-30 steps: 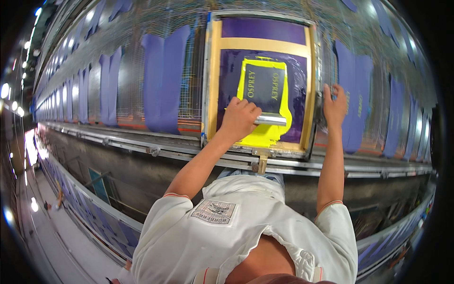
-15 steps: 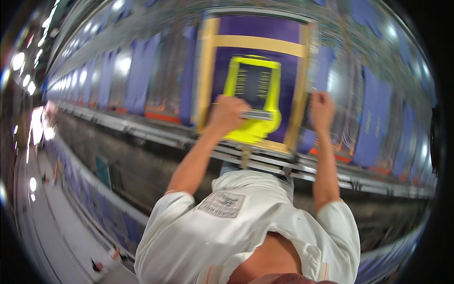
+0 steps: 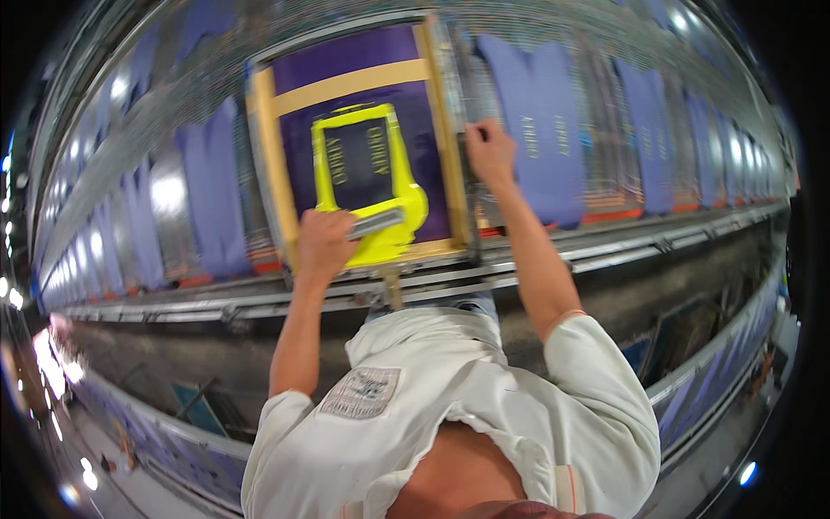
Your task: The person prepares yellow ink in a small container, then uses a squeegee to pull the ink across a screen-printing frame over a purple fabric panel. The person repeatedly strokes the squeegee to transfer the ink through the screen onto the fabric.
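Observation:
My left hand grips a silver squeegee, which lies in bright yellow ink near the bottom of a dark purple printing screen. The ink rings a dark rectangle with yellow lettering. Tan tape runs across and along the sides of the screen, inside a metal frame. My right hand is closed at the frame's right edge; what its fingers hold is blurred and hidden.
Long metal print tables carry rows of lilac cut fabric pieces on both sides; those just right bear yellow lettering. A metal rail runs along the near edge. A walkway, another table and panels lie behind me.
The view has swung, so the screen and left hand appear further left and tilted. My right hand's fingers have closed since the first frame; my left still holds the squeegee.

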The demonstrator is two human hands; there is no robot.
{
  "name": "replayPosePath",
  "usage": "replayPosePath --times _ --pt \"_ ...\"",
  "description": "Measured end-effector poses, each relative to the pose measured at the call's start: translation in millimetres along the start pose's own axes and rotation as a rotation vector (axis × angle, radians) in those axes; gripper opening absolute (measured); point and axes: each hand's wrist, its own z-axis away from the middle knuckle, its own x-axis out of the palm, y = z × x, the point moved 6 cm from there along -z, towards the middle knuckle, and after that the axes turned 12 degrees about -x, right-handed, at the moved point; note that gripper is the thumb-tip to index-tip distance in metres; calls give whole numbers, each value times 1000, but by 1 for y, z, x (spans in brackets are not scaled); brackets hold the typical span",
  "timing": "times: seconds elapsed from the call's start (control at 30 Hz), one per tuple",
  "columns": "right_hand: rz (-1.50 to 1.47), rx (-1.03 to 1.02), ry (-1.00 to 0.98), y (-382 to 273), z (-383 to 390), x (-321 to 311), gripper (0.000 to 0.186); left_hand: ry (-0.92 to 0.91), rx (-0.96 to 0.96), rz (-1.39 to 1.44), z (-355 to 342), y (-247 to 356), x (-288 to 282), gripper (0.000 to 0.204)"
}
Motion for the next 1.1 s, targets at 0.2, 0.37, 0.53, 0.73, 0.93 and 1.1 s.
replayPosePath --times 0.2,0.37,0.53,0.73,0.93,1.1 --pt "28 32 -77 22 -2 10 26 -137 41 11 -2 -7 10 19" --pt "-23 128 -189 17 5 -14 28 -186 51 -47 -60 -27 11 24" --pt "-58 153 -70 18 39 -82 27 -178 42 -157 -155 -53 2 30" --pt "-6 173 12 72 101 -175 22 -247 -136 -10 -195 -86 -2 34" --pt "238 244 110 108 148 -260 21 -276 -19 -98 -124 -40 -17 29" --pt "421 106 105 166 158 -299 20 -350 32 -77 -28 -8 2 27"
